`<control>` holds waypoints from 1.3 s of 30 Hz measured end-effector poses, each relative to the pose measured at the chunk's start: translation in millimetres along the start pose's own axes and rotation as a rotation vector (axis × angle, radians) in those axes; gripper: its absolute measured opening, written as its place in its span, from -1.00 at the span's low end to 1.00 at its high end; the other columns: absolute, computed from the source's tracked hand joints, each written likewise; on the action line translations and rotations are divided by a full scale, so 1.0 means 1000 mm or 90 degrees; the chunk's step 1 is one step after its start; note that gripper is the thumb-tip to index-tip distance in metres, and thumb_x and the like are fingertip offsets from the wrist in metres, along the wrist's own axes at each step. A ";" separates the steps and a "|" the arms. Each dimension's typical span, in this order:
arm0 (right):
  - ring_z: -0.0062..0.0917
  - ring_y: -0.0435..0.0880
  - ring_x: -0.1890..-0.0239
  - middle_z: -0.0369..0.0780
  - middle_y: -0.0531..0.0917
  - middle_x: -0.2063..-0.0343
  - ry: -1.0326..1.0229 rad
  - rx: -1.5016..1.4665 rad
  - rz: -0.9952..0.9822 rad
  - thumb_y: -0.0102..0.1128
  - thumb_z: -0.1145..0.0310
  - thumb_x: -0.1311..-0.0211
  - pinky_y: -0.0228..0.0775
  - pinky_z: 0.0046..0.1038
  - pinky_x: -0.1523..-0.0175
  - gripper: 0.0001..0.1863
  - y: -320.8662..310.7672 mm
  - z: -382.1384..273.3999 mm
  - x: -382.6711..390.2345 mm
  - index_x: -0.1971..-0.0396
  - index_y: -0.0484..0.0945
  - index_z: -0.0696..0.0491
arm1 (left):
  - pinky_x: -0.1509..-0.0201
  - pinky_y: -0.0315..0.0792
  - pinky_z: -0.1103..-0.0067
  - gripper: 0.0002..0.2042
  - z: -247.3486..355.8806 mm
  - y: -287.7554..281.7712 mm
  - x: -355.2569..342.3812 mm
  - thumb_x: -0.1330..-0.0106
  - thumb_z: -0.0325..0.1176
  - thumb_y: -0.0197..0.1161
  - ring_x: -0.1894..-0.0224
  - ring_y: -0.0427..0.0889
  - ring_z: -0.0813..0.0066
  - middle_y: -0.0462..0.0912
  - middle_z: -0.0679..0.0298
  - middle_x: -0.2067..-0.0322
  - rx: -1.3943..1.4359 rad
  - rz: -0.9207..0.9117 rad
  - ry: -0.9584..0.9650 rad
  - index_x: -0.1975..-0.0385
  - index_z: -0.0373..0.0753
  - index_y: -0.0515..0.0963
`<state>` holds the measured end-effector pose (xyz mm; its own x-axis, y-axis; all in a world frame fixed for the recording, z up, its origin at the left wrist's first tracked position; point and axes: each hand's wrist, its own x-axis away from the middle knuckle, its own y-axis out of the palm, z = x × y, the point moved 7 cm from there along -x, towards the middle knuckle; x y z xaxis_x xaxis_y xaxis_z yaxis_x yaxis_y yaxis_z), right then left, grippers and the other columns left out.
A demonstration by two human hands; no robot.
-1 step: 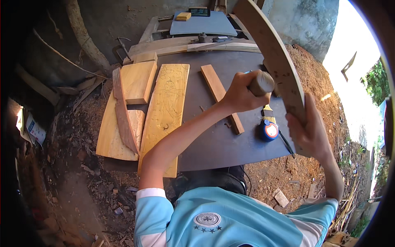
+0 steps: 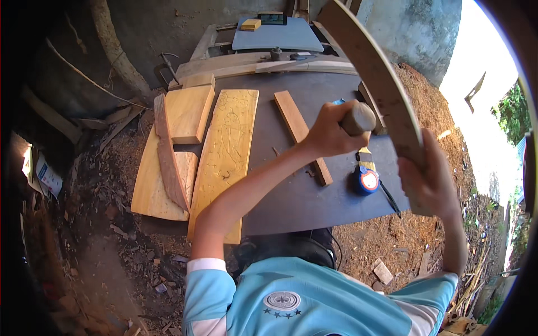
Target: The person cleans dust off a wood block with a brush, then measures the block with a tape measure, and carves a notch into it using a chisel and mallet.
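Observation:
A thick round wooden handle is gripped in my left hand, its blunt end toward me; the rest of that tool is hidden. My right hand is wrapped round the lower part of a long wooden board, which stands tilted at the right, its top running out of view. The handle is right beside the board; whether they touch I cannot tell. Below my left hand lie a narrow brown wood strip, a paintbrush, a blue tape measure and a black pen.
A dark table carries a yellowish board with drawn lines and several wood pieces at the left. Beyond it, a small grey-blue table holds a dark-screened device and a yellow block. Sawdust covers the ground at right.
The board and my right hand have shifted slightly right and down. My left hand keeps its hold on the handle, barely moved.

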<state>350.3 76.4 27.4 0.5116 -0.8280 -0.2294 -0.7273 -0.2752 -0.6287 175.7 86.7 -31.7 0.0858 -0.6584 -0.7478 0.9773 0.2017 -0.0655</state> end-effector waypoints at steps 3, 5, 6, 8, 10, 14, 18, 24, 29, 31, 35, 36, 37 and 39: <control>-0.63 0.49 0.55 -0.24 0.50 0.44 -0.025 -0.138 0.067 0.09 0.49 -0.14 0.39 -0.55 0.47 -0.58 -0.027 -0.009 0.009 -0.02 0.24 0.10 | 0.45 0.42 0.65 -0.84 0.000 0.012 -0.005 0.11 -0.48 0.29 0.55 0.57 0.62 0.58 0.29 0.61 -0.023 -0.025 0.011 0.50 -0.29 0.50; -0.63 0.49 0.56 -0.25 0.50 0.46 -0.024 -0.064 0.038 0.09 0.46 -0.15 0.38 -0.55 0.50 -0.60 -0.024 -0.002 0.014 0.00 0.25 0.11 | 0.45 0.43 0.66 -0.84 -0.002 0.028 -0.009 0.13 -0.47 0.30 0.53 0.58 0.62 0.60 0.28 0.60 0.011 -0.074 0.006 0.50 -0.29 0.52; -0.63 0.49 0.56 -0.25 0.50 0.47 -0.032 -0.036 0.016 0.09 0.45 -0.15 0.37 -0.55 0.51 -0.61 -0.017 0.001 0.012 0.01 0.26 0.12 | 0.45 0.43 0.66 -0.84 -0.003 0.026 -0.009 0.13 -0.47 0.30 0.53 0.58 0.62 0.60 0.28 0.60 0.009 -0.075 0.003 0.50 -0.29 0.52; -0.63 0.49 0.57 -0.26 0.50 0.49 -0.050 0.018 -0.029 0.09 0.43 -0.16 0.36 -0.55 0.53 -0.62 -0.005 0.006 0.008 0.03 0.27 0.13 | 0.45 0.43 0.66 -0.84 -0.001 0.021 -0.007 0.12 -0.46 0.31 0.52 0.58 0.64 0.60 0.28 0.59 -0.006 -0.074 0.013 0.51 -0.30 0.52; -0.63 0.49 0.58 -0.27 0.49 0.51 -0.081 0.067 -0.080 0.08 0.41 -0.17 0.34 -0.55 0.55 -0.64 0.010 0.005 0.004 0.05 0.28 0.14 | 0.44 0.43 0.66 -0.84 -0.003 0.014 -0.002 0.12 -0.46 0.31 0.52 0.58 0.64 0.60 0.28 0.59 -0.016 -0.074 -0.005 0.51 -0.30 0.52; -0.63 0.50 0.57 -0.17 0.52 0.48 -0.121 -0.090 0.076 0.01 0.50 -0.20 0.34 -0.61 0.57 -0.65 -0.063 -0.004 0.028 0.00 0.26 0.14 | 0.44 0.42 0.65 -0.85 -0.003 0.028 -0.017 0.10 -0.44 0.30 0.52 0.57 0.65 0.60 0.28 0.60 0.019 -0.062 0.009 0.52 -0.31 0.51; -0.62 0.47 0.54 -0.19 0.49 0.47 -0.083 -0.277 0.175 0.00 0.49 -0.21 0.34 -0.58 0.53 -0.71 -0.076 0.012 0.034 0.06 0.32 0.16 | 0.43 0.39 0.66 -0.84 -0.008 0.024 -0.017 0.07 -0.44 0.29 0.52 0.52 0.69 0.58 0.33 0.59 0.028 -0.077 -0.041 0.50 -0.32 0.51; -0.64 0.48 0.62 -0.25 0.47 0.57 0.105 -0.179 -0.028 0.02 0.47 -0.17 0.31 -0.59 0.57 -0.78 0.002 0.023 0.017 0.21 0.26 0.13 | 0.42 0.37 0.69 -0.86 -0.013 0.009 -0.008 0.04 -0.44 0.27 0.50 0.48 0.73 0.56 0.38 0.57 0.003 -0.073 -0.081 0.49 -0.31 0.51; -0.06 0.58 0.41 0.12 0.55 0.46 0.077 0.099 0.038 0.01 0.37 -0.15 0.36 -0.21 0.33 -0.68 0.027 0.061 0.002 0.12 0.27 0.17 | 0.43 0.33 0.70 -0.89 -0.016 0.025 -0.018 0.03 -0.45 0.26 0.51 0.44 0.75 0.51 0.41 0.59 0.029 -0.115 -0.152 0.52 -0.26 0.47; 0.04 0.54 0.30 0.15 0.55 0.43 0.120 0.072 -0.084 -0.03 0.32 -0.10 0.36 -0.15 0.21 -0.61 0.079 0.096 -0.017 0.05 0.28 0.12 | 0.43 0.32 0.70 -0.89 -0.018 0.019 -0.014 0.04 -0.47 0.24 0.51 0.43 0.75 0.49 0.42 0.59 0.022 -0.106 -0.131 0.53 -0.26 0.45; 0.01 0.53 0.28 0.15 0.54 0.43 0.079 0.182 -0.150 -0.01 0.37 -0.01 0.35 -0.11 0.13 -0.61 0.120 0.102 -0.041 0.09 0.34 0.11 | 0.40 0.32 0.69 -0.87 -0.009 0.014 -0.009 0.07 -0.53 0.19 0.50 0.42 0.71 0.45 0.41 0.58 0.021 -0.072 -0.133 0.54 -0.24 0.39; -0.02 0.54 0.27 0.14 0.54 0.42 0.090 0.200 -0.193 -0.01 0.37 0.00 0.35 -0.11 0.11 -0.61 0.133 0.104 -0.045 0.11 0.34 0.12 | 0.39 0.32 0.69 -0.87 -0.006 0.008 -0.004 0.08 -0.53 0.19 0.50 0.43 0.70 0.45 0.40 0.57 0.014 -0.048 -0.134 0.53 -0.25 0.39; 0.00 0.52 0.26 0.14 0.54 0.39 0.074 0.188 -0.176 0.02 0.38 0.02 0.36 -0.13 0.10 -0.61 0.139 0.112 -0.050 0.11 0.34 0.11 | 0.40 0.33 0.70 -0.89 0.000 0.005 -0.003 0.06 -0.54 0.18 0.50 0.44 0.69 0.45 0.39 0.56 0.025 -0.037 -0.103 0.54 -0.25 0.39; 0.02 0.50 0.26 0.15 0.52 0.36 0.062 0.249 -0.159 0.05 0.37 0.02 0.37 -0.14 0.10 -0.59 0.155 0.121 -0.054 0.10 0.33 0.11 | 0.44 0.33 0.68 -0.87 0.003 -0.003 0.000 0.08 -0.52 0.20 0.53 0.44 0.69 0.47 0.36 0.61 0.016 -0.005 -0.103 0.55 -0.27 0.38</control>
<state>265.0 137.3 -147.6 0.5903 -0.8069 0.0235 -0.3506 -0.2825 -0.8929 173.5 83.5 -29.3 0.1067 -0.7689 -0.6304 0.9824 0.1791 -0.0521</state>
